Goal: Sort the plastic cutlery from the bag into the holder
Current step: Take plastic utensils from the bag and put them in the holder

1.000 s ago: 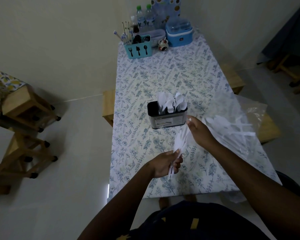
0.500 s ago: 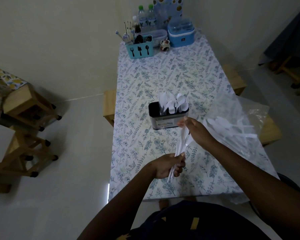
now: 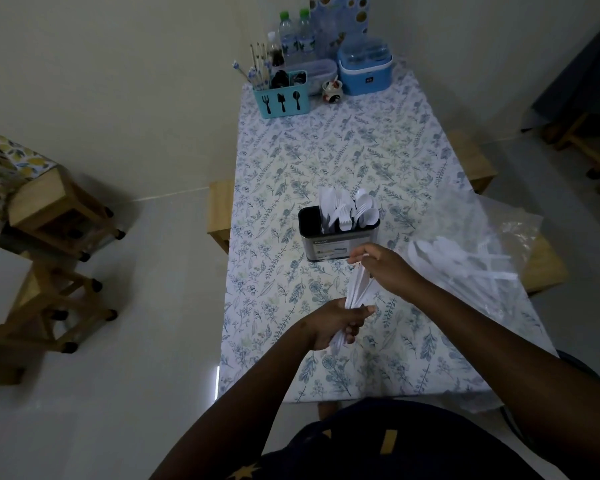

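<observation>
Left hand (image 3: 336,323) fingers clamped on cutlery bundle (image 3: 357,289); right hand (image 3: 385,268) fingers pinching its top. I fear pull spills neighbours onto surface (image 3: 291,168).

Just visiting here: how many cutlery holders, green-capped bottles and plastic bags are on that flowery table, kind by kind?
Cutlery holders: 2, the dark holder and the teal holder
Green-capped bottles: 2
Plastic bags: 1
Total: 5
</observation>
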Motion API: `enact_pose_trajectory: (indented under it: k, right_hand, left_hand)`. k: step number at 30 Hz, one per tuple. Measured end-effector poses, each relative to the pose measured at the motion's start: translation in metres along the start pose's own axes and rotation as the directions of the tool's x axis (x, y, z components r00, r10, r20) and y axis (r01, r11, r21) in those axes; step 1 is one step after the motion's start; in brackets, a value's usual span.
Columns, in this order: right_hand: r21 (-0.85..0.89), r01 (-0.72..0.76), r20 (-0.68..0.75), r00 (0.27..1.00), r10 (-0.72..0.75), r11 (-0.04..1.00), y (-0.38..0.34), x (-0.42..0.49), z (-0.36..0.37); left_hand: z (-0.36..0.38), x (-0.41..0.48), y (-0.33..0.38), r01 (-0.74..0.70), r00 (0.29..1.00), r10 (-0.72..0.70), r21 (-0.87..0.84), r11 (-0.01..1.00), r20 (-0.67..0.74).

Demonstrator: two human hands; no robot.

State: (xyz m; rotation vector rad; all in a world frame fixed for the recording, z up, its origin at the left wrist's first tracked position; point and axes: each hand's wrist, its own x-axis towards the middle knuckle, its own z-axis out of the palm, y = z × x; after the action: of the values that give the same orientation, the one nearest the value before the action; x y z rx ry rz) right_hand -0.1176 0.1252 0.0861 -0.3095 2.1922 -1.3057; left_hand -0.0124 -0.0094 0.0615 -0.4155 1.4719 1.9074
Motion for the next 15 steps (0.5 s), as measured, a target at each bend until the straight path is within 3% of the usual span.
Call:
enact_pose_trajectory:
  k: [4, 9, 15]
  right_hand:
    - [-0.103, -0.051, 0.128, 0.990, 0.064, 0.993, -0.001, 0.001, -0.007]
    - [-0.236, -0.144, 0.019, 0.988, 0.153, 0.961, -0.016, -0.002, -0.008]
    - [-0.121, -0.148, 0.097, 0.982, 0.160, 0.982, -0.025, 0.010, -0.014]
  left_hand:
    - [-0.003, 0.001, 0.001, -0.017, 0.998, 0.023, 0.103, 0.995, -0.056]
    - [-0.005, 0.011, 0.004, -0.058, 0.973, 0.110, 0.246, 0.967, -0.204]
    - [-0.009, 0.025, 0.008, -0.077, 0.929, 0.251, 0.522, 0.849, -0.272]
